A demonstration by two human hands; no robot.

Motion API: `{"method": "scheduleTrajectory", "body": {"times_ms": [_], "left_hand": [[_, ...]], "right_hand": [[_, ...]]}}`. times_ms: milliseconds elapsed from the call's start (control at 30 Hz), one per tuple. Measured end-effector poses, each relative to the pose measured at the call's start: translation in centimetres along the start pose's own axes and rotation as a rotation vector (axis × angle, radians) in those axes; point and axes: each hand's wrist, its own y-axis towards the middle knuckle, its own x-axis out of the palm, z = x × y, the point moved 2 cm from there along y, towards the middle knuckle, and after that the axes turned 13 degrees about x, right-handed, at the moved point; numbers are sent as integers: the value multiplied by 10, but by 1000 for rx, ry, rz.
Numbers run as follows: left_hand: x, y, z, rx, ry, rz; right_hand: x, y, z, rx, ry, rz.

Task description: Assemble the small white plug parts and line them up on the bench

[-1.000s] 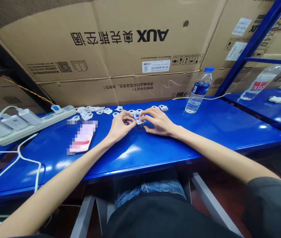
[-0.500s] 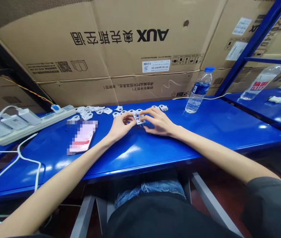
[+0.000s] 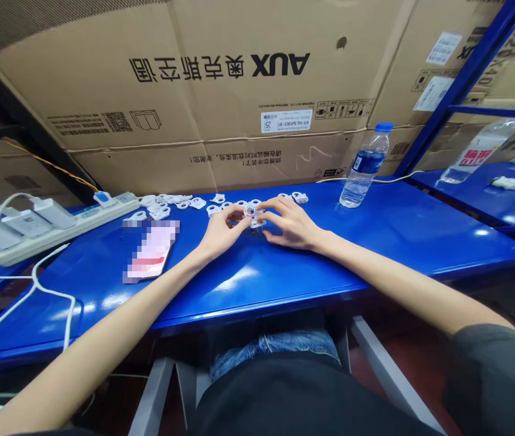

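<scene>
A small white plastic piece with a round ring (image 3: 251, 211) and a flat lower part sits between my two hands, above the blue table (image 3: 257, 284). My left hand (image 3: 225, 231) pinches its left side with thumb and fingers. From the right, my right hand (image 3: 287, 224) curls its fingers around the same piece, fingertips at its edge. Just behind the hands lie more white ringed pieces (image 3: 214, 210), partly hidden by my fingers. A few similar white parts (image 3: 300, 197) rest beyond my right hand.
A pile of white parts (image 3: 160, 209) lies at the back left, near a phone (image 3: 152, 251) and a power strip (image 3: 66, 227) with chargers and white cables. Water bottles (image 3: 366, 166) stand at the right. Large cardboard boxes (image 3: 221, 109) form the back wall.
The ringed piece tilts very slightly between my fingers. Both hands stay in nearly the same place, and nothing else has moved.
</scene>
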Motion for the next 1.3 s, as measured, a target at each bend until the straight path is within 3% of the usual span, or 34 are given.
{"method": "scheduleTrajectory", "body": {"times_ms": [200, 333, 467, 733, 1100, 1300], "left_hand": [[-3, -2, 8, 50, 229, 44], [-2, -4, 11, 208, 437, -105], [1, -7, 8, 279, 550, -234], [0, -9, 7, 283, 598, -260], [-2, -7, 4, 293, 652, -300], [-3, -5, 4, 306, 646, -282]], "right_hand": [[3, 0, 23, 203, 43, 72], [10, -2, 51, 392, 43, 124], [24, -5, 75, 520, 51, 87], [39, -7, 91, 628, -3, -32], [28, -1, 66, 550, -108, -125], [30, 6, 39, 330, -162, -182]]}}
